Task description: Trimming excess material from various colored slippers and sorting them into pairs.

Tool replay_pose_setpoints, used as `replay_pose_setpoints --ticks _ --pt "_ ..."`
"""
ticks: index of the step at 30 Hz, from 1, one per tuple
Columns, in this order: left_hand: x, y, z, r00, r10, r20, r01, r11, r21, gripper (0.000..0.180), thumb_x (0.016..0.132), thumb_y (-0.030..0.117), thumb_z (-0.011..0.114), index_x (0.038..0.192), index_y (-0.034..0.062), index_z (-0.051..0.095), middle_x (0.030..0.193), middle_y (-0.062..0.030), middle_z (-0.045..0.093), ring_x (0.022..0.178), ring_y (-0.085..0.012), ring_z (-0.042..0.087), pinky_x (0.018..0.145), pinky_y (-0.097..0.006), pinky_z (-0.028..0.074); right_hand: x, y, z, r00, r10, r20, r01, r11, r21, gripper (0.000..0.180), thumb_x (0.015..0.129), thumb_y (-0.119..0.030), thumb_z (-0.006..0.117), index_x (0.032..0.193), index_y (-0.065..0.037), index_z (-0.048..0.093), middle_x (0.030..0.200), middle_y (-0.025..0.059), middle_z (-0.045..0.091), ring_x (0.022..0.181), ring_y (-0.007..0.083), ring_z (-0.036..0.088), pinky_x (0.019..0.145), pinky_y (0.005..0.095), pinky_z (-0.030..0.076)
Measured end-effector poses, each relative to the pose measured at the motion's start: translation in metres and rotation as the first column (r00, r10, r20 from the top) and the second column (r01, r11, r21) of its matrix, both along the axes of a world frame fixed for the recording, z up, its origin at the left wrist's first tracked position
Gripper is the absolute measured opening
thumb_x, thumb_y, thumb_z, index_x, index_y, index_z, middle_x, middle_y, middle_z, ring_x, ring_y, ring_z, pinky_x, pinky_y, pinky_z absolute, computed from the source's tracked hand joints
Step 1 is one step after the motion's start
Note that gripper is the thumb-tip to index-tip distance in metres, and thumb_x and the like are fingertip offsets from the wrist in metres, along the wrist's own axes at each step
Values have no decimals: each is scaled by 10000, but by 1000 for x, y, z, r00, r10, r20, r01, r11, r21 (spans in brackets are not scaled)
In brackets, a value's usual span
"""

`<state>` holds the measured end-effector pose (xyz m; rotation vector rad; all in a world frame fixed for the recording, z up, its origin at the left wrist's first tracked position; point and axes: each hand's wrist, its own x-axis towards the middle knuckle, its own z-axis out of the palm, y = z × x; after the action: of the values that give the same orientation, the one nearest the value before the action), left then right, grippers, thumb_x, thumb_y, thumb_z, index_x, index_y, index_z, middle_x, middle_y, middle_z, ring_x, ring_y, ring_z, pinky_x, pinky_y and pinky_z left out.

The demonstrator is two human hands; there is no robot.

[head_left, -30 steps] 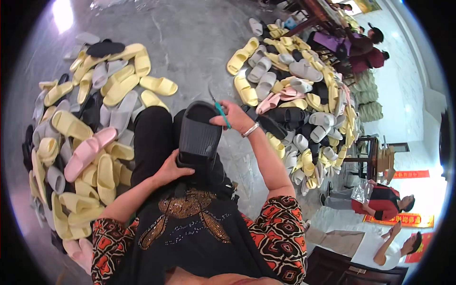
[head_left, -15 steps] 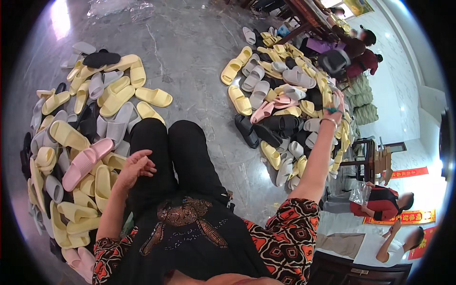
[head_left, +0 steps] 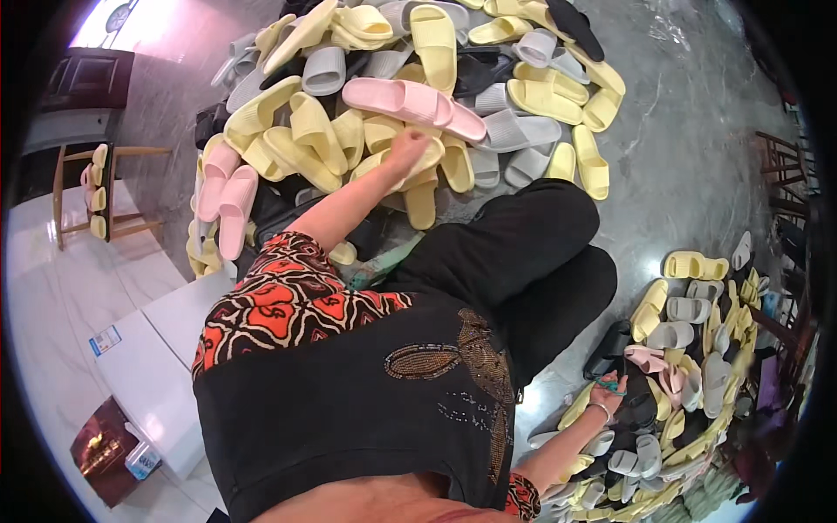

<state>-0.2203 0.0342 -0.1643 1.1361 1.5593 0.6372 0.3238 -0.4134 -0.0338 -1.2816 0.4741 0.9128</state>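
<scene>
My left hand [head_left: 408,150] is over the pile at my left, its fingers drawn together at a yellow slipper [head_left: 427,164]. What is between those fingers, if anything, is hidden. Just beyond it lies a pair of pink slippers [head_left: 392,98], end to end. My right arm stretches to the second pile, where my right hand [head_left: 608,392] is near a black slipper [head_left: 639,399] and a pink slipper [head_left: 646,357]. A teal cord or band [head_left: 609,384] crosses that hand. Its fingers are too small and blurred to read.
Yellow, grey, pink and black slippers fill both piles. Another pink pair [head_left: 228,196] lies at the near left of the first pile. My knees [head_left: 558,227] are between the piles. White boxes or panels [head_left: 148,349] and a wooden rack [head_left: 109,192] stand at the left.
My view has swung left, bringing the left pile to the top middle. My left hand has moved from above my knee to the slippers. My right hand remains at the other pile.
</scene>
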Motion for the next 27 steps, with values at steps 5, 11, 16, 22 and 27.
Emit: replay_pose_setpoints --ticks 5,11,16,22,27 --pt "-34 44 -9 766 602 225 -445 749 -491 455 805 419 585 1021 21 552 826 -67 572 610 -177 496 557 -323 431 -17 22 11 1000 -23 5 23 997 -78 289 761 -296 667 810 -46 530 713 55 607 584 138 568 487 230 463" --pt "-50 84 -48 475 711 518 -509 703 -497 404 830 341 556 1113 59 497 953 -79 581 808 -216 545 673 -369 471 -40 50 28 998 4 59 2 995 -103 260 765 -292 666 814 -74 533 732 50 615 584 135 569 478 229 457" --pt "-46 90 -45 463 676 573 -535 729 -427 362 817 203 534 1148 72 468 1048 -90 570 952 -241 547 787 -415 473 -55 57 31 996 69 61 -63 993 -103 224 774 -277 661 830 -99 537 748 44 618 594 138 573 479 231 454" --pt "-4 77 81 699 294 652 -264 953 -147 407 776 119 536 1166 51 440 1062 -93 565 928 -238 568 788 -418 479 -56 58 36 993 66 99 -54 991 -121 208 789 -261 645 874 -103 540 761 45 621 598 144 573 483 239 457" --pt "29 97 157 760 70 646 -63 997 -35 386 776 141 575 1120 9 460 1010 -100 579 852 -189 602 736 -356 501 -59 79 41 984 136 115 -137 991 -4 200 810 -233 619 945 -103 549 792 63 620 626 150 574 492 246 461"
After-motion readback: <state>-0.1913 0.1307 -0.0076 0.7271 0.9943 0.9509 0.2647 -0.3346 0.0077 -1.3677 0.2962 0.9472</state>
